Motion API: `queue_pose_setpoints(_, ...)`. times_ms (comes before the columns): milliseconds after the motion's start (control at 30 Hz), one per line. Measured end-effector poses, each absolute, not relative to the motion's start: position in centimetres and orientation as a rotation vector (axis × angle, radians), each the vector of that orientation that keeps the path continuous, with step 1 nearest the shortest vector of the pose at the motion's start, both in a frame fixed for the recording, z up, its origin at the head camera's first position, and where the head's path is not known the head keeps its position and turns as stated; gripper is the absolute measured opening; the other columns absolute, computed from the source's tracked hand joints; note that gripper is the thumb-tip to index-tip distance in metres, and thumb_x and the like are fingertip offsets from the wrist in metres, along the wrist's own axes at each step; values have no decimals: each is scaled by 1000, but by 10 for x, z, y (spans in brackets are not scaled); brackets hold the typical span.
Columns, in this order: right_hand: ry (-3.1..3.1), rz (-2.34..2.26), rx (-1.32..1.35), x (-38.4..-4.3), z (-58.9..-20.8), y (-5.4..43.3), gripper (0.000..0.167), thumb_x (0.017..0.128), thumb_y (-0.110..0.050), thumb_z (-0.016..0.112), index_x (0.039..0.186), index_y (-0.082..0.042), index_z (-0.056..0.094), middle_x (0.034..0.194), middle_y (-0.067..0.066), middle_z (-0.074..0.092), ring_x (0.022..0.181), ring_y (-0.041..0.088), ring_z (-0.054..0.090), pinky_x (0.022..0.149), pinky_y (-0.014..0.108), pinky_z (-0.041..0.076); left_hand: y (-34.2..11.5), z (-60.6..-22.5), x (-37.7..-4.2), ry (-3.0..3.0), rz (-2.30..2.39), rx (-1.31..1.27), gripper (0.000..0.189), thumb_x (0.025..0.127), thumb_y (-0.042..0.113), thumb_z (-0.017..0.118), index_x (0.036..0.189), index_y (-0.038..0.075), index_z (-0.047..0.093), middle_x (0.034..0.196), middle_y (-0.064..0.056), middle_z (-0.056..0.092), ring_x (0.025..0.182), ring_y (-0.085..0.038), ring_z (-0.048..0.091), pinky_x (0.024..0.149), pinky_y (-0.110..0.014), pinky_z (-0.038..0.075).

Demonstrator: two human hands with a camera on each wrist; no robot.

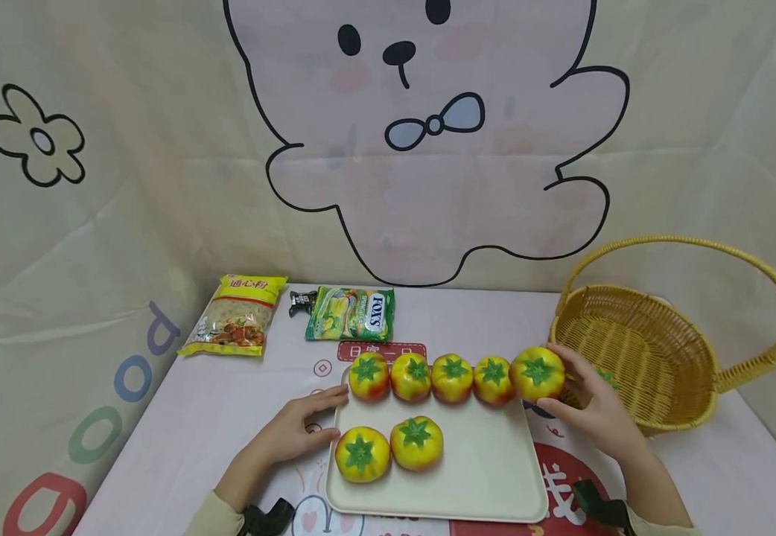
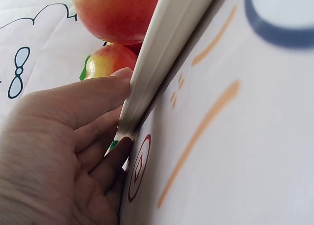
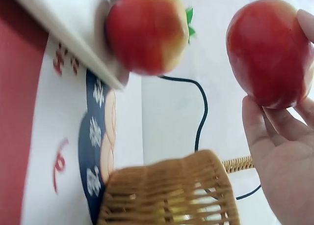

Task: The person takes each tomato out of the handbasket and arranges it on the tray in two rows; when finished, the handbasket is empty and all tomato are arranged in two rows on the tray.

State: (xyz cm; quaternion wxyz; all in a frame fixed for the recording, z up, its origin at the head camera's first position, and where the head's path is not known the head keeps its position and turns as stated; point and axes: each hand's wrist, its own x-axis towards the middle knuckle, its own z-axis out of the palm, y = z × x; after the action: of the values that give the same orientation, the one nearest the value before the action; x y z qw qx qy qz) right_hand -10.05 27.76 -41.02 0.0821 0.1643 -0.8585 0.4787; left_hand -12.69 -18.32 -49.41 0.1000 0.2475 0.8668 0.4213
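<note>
A pale tray [image 1: 482,476] carries several yellow-red tomatoes with green star-shaped tops, in a back row [image 1: 452,378] and two nearer the front left [image 1: 417,443]. My right hand [image 1: 592,406] holds another tomato [image 1: 538,374] between thumb and fingers. In the right wrist view this held tomato [image 3: 270,53] shows its red underside, raised above the tray's right back corner. My left hand [image 1: 294,428] rests against the tray's left edge, its fingers fairly straight. In the left wrist view that hand's fingertips touch the tray rim [image 2: 152,63].
A yellow woven basket [image 1: 636,357] with a tall handle stands at the right, with something green partly visible inside. Behind the tray lie a green FOX'S packet [image 1: 351,314], a small black wrapped piece [image 1: 302,302] and a yellow-topped bag [image 1: 235,315]. A printed cloth hangs behind.
</note>
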Motion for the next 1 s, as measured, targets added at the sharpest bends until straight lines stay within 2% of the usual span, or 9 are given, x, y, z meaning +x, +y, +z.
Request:
queue_pose_setpoints(167, -2552, 1542, 587, -98, -415, 272, 71, 82, 5, 68, 143, -4, 34, 138, -16, 41, 121, -10, 42, 97, 0, 34, -183, -497, -126, 2556, 1222, 724, 55, 83, 41, 70, 134, 24, 56, 146, 11, 43, 138, -20, 37, 113, -50, 30)
queue_pose_setpoints(300, -2584, 1568, 633, -97, -418, 268, 70, 83, 1, 68, 144, -6, 34, 138, -14, 43, 122, -9, 42, 97, 2, 37, -183, -497, -126, 2563, 1217, 714, 55, 83, 40, 70, 133, 25, 56, 146, 12, 43, 138, -19, 37, 113, -50, 30)
queue_pose_setpoints(533, -2665, 1560, 645, -95, -419, 258, 67, 85, -5, 69, 143, -9, 36, 137, 14, 46, 117, -9, 46, 94, 8, 43, -183, -495, -127, 2559, 1225, 704, 54, 83, 37, 71, 133, 25, 56, 146, 12, 43, 139, -20, 36, 113, -50, 29)
queue_pose_setpoints(833, -2730, 1524, 663, -94, -424, 245, 66, 84, -15, 72, 141, -12, 40, 142, 15, 40, 118, -10, 42, 95, 10, 43, -183, -495, -128, 2565, 1225, 719, 53, 83, 36, 71, 132, 25, 57, 146, 11, 43, 138, -20, 37, 113, -50, 29)
queue_pose_setpoints(1000, -2792, 1542, 686, -93, -427, 239, 66, 84, -19, 72, 141, -13, 40, 144, 15, 40, 118, -9, 44, 95, 18, 48, -183, -495, -128, 2571, 1226, 731, 53, 83, 37, 71, 132, 24, 57, 146, 10, 43, 138, -20, 37, 113, -49, 29)
